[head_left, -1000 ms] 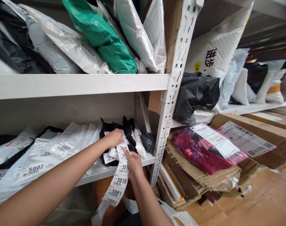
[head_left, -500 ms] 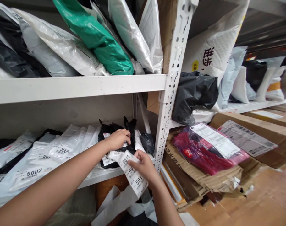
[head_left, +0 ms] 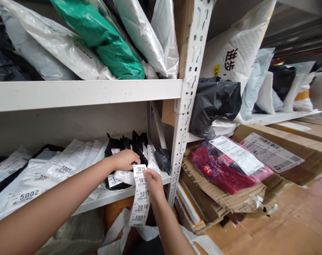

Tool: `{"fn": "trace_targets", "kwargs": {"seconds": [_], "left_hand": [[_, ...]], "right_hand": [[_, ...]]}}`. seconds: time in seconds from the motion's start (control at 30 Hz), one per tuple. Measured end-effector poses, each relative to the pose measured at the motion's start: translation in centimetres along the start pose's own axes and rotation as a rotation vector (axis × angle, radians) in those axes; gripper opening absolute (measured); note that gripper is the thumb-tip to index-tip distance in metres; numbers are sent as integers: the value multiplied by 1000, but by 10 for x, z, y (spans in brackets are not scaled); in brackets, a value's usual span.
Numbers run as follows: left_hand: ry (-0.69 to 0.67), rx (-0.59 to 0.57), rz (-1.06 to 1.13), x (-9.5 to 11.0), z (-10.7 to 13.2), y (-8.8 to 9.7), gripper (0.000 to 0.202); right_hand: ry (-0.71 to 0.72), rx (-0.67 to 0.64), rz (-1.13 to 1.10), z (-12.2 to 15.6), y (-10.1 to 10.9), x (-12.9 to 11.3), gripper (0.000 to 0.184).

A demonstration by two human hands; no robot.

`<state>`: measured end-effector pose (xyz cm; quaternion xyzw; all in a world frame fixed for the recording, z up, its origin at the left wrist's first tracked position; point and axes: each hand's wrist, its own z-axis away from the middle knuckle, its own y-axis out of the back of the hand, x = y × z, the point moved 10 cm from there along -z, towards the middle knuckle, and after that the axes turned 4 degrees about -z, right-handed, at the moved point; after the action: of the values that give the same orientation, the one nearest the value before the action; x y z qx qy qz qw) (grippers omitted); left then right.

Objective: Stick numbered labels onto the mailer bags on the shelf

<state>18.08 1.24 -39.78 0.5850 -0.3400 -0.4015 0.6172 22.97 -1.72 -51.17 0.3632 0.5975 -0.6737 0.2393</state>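
Pinched in my right hand (head_left: 153, 181) is a strip of printed number labels (head_left: 142, 198), which hangs down with 5015 at the top and 5017, 5018 and 5001 below. My left hand (head_left: 126, 160) is closed at the strip's upper end, in front of the black plastic parcels (head_left: 140, 143); its fingertips are partly hidden, so I cannot make out what they grip. A white parcel (head_left: 152, 157) leans just right of the black ones. To the left, clear-white bags carry similar labels, among them a bag marked 5005 (head_left: 73, 156).
A white perforated post (head_left: 187, 106) rises right of my hands. Above runs a shelf edge (head_left: 97, 94) bearing several mailer bags, one a green bag (head_left: 102, 39). Farther right, a pink-wrapped parcel (head_left: 227, 166) lies on flattened cardboard (head_left: 246, 198).
My right hand has turned the label strip upright, and more of its numbers show. The left hand has moved slightly left and down from the black parcels to the strip's top.
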Motion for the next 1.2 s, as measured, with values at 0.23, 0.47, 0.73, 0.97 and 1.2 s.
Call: {"fn": "trace_targets", "kwargs": {"seconds": [0.23, 0.47, 0.73, 0.97, 1.2], "left_hand": [[272, -74, 167, -24, -9, 2, 36], [537, -154, 71, -32, -17, -4, 21], [645, -88, -66, -27, -12, 2, 16], [624, -39, -114, -28, -14, 2, 19], [659, -28, -90, -34, -13, 1, 16]], "right_hand": [[5, 224, -49, -11, 12, 18, 29], [-122, 328, -124, -14, 16, 29, 23], [-271, 291, -168, -5, 20, 31, 8], [-217, 291, -185, -12, 26, 40, 17], [-258, 213, -123, -6, 21, 34, 29]]}}
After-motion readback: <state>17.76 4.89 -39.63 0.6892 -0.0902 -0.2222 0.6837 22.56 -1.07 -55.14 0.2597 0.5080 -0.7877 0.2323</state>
